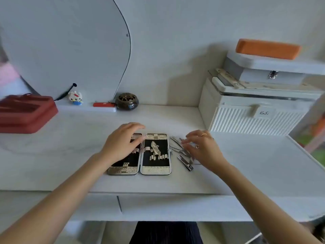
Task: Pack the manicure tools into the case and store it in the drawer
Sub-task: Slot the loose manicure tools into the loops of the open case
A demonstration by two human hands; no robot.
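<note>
The manicure case (155, 166) lies open flat on the white desk (70, 155), two black-lined halves with silver trim and metal clips. My left hand (121, 143) rests on the left half with relaxed fingers and covers much of it. To the right of the case lies a loose pile of metal tools (177, 147), among them a nail clipper (185, 163). My right hand (202, 148) is over that pile, its fingertips touching the tools; whether it grips one is unclear. The closed drawer front (175, 206) runs below the desk edge.
A white ribbed storage box (253, 118) with a smaller box and an orange block (267, 49) stands at the back right. A red tray (24, 113) sits at the left. A dark incense burner (127, 101), a red item and a small figurine stand by the mirror (66, 46).
</note>
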